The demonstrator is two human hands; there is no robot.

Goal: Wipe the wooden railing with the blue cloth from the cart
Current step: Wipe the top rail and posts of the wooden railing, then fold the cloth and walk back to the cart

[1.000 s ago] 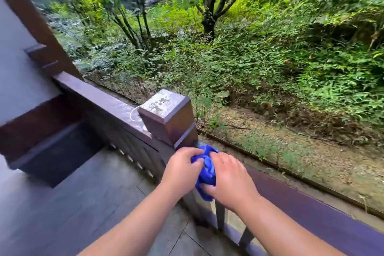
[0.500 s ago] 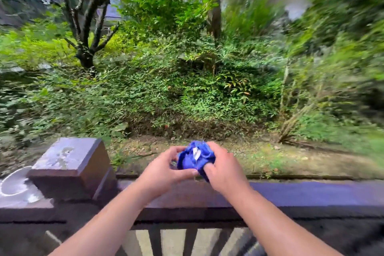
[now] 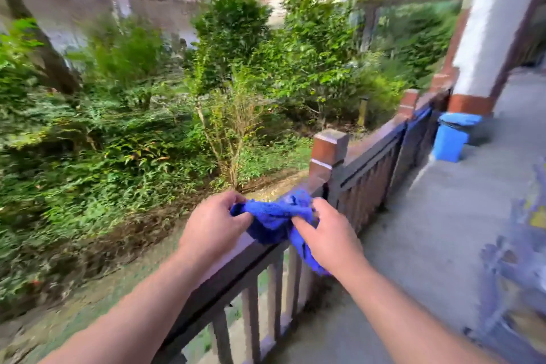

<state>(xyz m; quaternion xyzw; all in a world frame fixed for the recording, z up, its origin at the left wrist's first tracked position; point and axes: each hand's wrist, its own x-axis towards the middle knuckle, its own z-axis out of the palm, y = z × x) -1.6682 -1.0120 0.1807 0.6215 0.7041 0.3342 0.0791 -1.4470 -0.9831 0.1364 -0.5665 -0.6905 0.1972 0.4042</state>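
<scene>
View has swung right since 0.5 s ago; blue cloth [image 3: 273, 217] now stretched btwn both grips, left hand [image 3: 211, 223] & right hand [image 3: 326, 238] each pinching an end. Wooden railing [image 3: 369, 151] runs toward upper right of frame; right hand nearer unwiped stretch.

Illumination: soft, even daylight with no hard shadows or glare. Motion blur smears the shrubs [image 3: 124, 133] at left and the objects at the right edge. Wide-angle distortion bends the white column [image 3: 484, 38]. The blue cloth [image 3: 274, 216] is moderately sharp.
</scene>
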